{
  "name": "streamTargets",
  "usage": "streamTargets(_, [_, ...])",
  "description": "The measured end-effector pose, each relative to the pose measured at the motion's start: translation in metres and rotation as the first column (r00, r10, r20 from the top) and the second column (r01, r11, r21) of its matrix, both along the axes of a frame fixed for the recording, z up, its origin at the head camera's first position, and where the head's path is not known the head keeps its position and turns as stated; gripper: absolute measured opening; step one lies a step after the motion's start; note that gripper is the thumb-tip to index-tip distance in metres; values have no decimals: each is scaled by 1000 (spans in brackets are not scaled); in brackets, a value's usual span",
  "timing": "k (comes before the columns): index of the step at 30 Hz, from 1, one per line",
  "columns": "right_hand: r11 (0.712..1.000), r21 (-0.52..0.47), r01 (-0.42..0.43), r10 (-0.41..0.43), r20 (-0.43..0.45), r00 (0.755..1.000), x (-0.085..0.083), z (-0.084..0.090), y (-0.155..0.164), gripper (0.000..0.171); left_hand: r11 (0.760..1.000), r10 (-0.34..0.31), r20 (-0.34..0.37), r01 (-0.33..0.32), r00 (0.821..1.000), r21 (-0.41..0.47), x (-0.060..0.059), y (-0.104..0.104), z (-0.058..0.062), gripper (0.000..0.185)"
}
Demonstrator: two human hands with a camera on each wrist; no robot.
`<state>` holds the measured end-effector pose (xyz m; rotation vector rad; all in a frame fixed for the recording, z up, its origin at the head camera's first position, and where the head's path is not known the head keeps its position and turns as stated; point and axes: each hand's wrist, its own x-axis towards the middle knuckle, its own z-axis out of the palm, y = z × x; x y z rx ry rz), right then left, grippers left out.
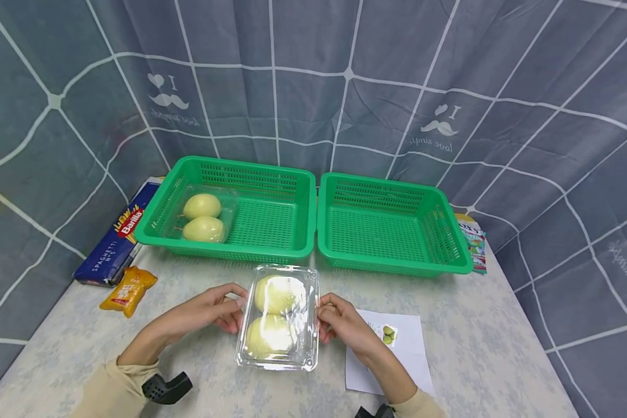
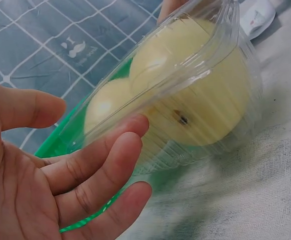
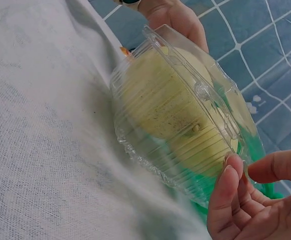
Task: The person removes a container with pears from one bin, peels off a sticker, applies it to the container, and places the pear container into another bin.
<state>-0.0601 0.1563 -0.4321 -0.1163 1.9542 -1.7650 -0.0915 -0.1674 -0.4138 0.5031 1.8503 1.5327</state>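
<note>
A clear plastic clamshell box point(image 1: 305, 331) with two pale yellow pears point(image 1: 269, 337) in it sits at the middle front, its lid closed over them. My left hand point(image 1: 220, 309) is at the box's left side. In the left wrist view its fingers point(image 2: 103, 162) lie loosely along the plastic wall, the thumb held away. On the opposite side, my right hand point(image 1: 339, 322) pinches the box's rim between thumb and fingertips point(image 3: 230, 167). Another clear box point(image 1: 231, 210) with two pears point(image 1: 202, 217) lies in the left green basket point(image 1: 269, 223).
Beside the left basket, a second green basket point(image 1: 376, 229) stands at the back. To the left lie a blue spaghetti box point(image 1: 116, 235) and an orange snack packet point(image 1: 128, 291). A white sheet point(image 1: 410, 354) with a pear picture lies under my right forearm. A colourful packet point(image 1: 472, 244) is at far right.
</note>
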Motion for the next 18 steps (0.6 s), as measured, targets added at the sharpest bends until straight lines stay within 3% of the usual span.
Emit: streamTargets(18, [1000,4,13,-13,11,1000,-5,-7,1,20,1000,0,3,0,1000,-31,-2,2,-1,48])
